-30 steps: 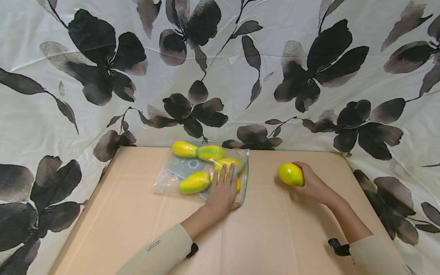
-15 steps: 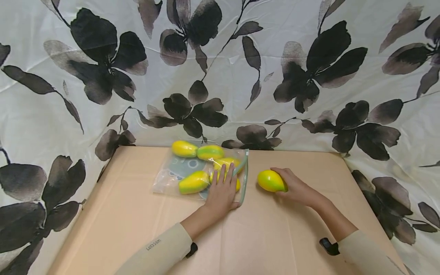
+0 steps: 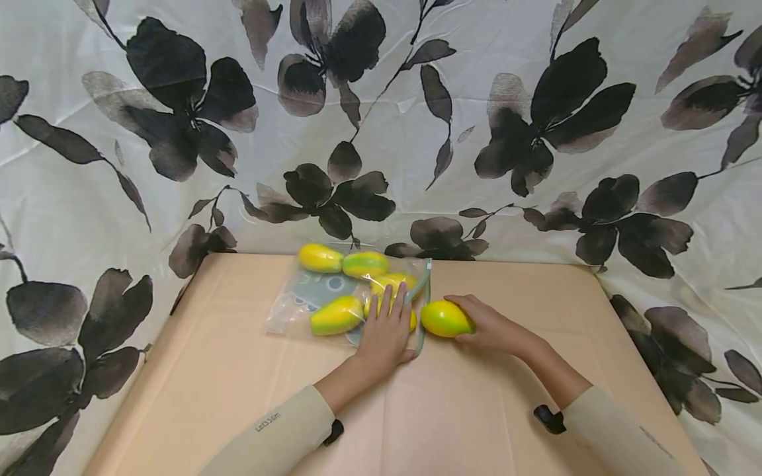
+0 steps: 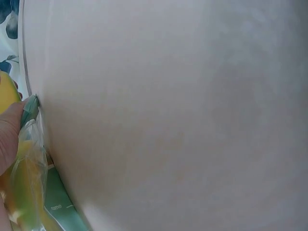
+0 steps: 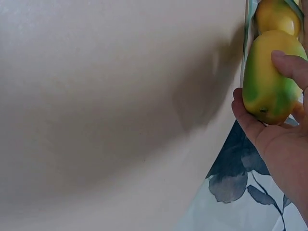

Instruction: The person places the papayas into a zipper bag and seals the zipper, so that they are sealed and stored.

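My right hand (image 3: 491, 325) grips a smooth, oval yellow-green fruit (image 3: 445, 318), shaped like a mango or papaya, at the right edge of a clear plastic bag (image 3: 286, 317). The right wrist view shows the thumb over the top of this fruit (image 5: 269, 79) and fingers under its near end; its far end overlaps another fruit (image 5: 279, 19) there. My left hand (image 3: 381, 337) rests on the bag near its green-edged mouth (image 3: 424, 330), fingers straight. Several similar fruits (image 3: 336, 316) lie in the bag, some partly covered by that hand. In the left wrist view, the left thumb (image 4: 12, 127) meets the green edge.
The bag lies near the back edge of a light tan board or tabletop (image 3: 238, 403). Behind and beside it hangs a white cloth (image 3: 428, 132) printed with dark flowers. Each wrist wears a black strap (image 3: 549, 419) by a beige sleeve (image 3: 613, 430).
My right hand has moved left across the tabletop with the fruit, from well right of the bag up to its mouth. My left hand and the bag have stayed put.
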Available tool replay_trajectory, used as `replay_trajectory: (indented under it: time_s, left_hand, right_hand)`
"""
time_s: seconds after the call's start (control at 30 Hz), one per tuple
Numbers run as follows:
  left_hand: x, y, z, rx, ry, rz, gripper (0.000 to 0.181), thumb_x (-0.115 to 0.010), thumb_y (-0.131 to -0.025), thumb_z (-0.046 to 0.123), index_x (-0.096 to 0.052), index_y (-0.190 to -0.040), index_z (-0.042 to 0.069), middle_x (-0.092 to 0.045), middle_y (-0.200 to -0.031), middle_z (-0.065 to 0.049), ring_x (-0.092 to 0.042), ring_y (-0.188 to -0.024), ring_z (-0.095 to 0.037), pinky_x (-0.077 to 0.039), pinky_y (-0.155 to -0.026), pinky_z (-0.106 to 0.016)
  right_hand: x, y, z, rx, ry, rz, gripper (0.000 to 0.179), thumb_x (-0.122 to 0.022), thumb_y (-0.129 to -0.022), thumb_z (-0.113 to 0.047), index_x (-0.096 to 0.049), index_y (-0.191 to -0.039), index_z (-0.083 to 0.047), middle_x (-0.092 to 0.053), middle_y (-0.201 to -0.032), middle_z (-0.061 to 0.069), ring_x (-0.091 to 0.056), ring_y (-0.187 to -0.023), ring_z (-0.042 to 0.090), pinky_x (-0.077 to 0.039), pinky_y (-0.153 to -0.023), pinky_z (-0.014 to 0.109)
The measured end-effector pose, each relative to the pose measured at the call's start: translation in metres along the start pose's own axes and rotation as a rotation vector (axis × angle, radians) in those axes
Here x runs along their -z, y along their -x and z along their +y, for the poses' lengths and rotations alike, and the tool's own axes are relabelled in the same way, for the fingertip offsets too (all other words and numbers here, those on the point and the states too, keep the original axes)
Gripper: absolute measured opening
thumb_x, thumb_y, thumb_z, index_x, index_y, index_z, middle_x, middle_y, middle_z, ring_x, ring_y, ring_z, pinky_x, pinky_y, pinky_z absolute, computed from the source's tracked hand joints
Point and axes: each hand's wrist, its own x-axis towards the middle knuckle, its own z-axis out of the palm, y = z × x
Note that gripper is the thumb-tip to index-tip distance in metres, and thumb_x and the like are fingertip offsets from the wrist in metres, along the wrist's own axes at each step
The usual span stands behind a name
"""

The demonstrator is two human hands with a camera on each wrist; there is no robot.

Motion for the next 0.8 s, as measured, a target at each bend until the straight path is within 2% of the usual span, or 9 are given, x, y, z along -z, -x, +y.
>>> replay_trajectory:
  time_s: [0.13, 0.3, 0.47, 0.57, 0.67, 0.8]
  left_hand:
    - [-0.001, -0.002, 0.001, 0.007, 0.009, 0.008, 0.117, -0.076, -0.075, 0.075, -0.035, -0.158, 0.004, -0.015, -0.172, -0.020, -0.021, -0.158, -0.042, -0.027, -0.124, -0.059]
    - [-0.003, -0.004, 0.003, 0.008, 0.011, 0.018, 0.118, -0.076, -0.076, 0.074, -0.032, -0.160, 0.004, -0.012, -0.173, -0.020, -0.018, -0.159, -0.040, -0.026, -0.124, -0.060]
    - [-0.005, -0.005, 0.005, 0.018, 0.006, 0.031, 0.119, -0.078, -0.075, 0.071, -0.030, -0.160, 0.003, -0.012, -0.173, -0.020, -0.017, -0.159, -0.041, -0.026, -0.124, -0.060]
    - [-0.004, -0.005, 0.006, 0.017, -0.006, 0.038, 0.119, -0.077, -0.076, 0.072, -0.029, -0.161, 0.002, -0.012, -0.173, -0.020, -0.017, -0.159, -0.041, -0.025, -0.125, -0.060]
    - [-0.004, -0.006, 0.007, 0.019, -0.006, 0.042, 0.118, -0.076, -0.077, 0.072, -0.030, -0.161, 0.003, -0.012, -0.173, -0.020, -0.018, -0.159, -0.040, -0.024, -0.125, -0.060]
    - [-0.004, -0.007, 0.008, 0.027, -0.009, 0.045, 0.118, -0.077, -0.077, 0.072, -0.031, -0.160, 0.003, -0.012, -0.173, -0.019, -0.017, -0.159, -0.040, -0.023, -0.125, -0.060]
  right_hand:
    - [0.000, -0.006, -0.001, -0.001, -0.005, -0.006, 0.076, -0.081, -0.087, -0.011, -0.042, -0.151, -0.001, -0.054, -0.145, 0.017, -0.055, -0.130, 0.034, -0.045, -0.113, 0.056]
    - [-0.002, -0.013, -0.003, 0.000, 0.012, -0.003, 0.071, -0.082, -0.085, -0.011, -0.047, -0.146, 0.000, -0.056, -0.138, 0.016, -0.056, -0.123, 0.031, -0.048, -0.109, 0.053]
    - [-0.007, -0.021, -0.009, 0.048, 0.033, -0.025, 0.072, -0.082, -0.088, -0.020, -0.048, -0.149, -0.002, -0.056, -0.130, 0.018, -0.054, -0.113, 0.027, -0.052, -0.099, 0.048]
    - [-0.009, -0.025, -0.011, 0.059, 0.048, -0.019, 0.076, -0.083, -0.087, -0.021, -0.047, -0.150, 0.000, -0.057, -0.130, 0.018, -0.056, -0.111, 0.026, -0.053, -0.098, 0.046]
    - [-0.011, -0.029, -0.012, 0.045, 0.042, -0.013, 0.071, -0.084, -0.086, -0.021, -0.050, -0.145, 0.001, -0.061, -0.130, 0.014, -0.060, -0.110, 0.023, -0.054, -0.099, 0.044]
    - [-0.011, -0.033, -0.011, 0.044, 0.035, -0.025, 0.062, -0.083, -0.089, -0.026, -0.053, -0.139, -0.005, -0.066, -0.127, 0.006, -0.062, -0.108, 0.018, -0.054, -0.100, 0.042]
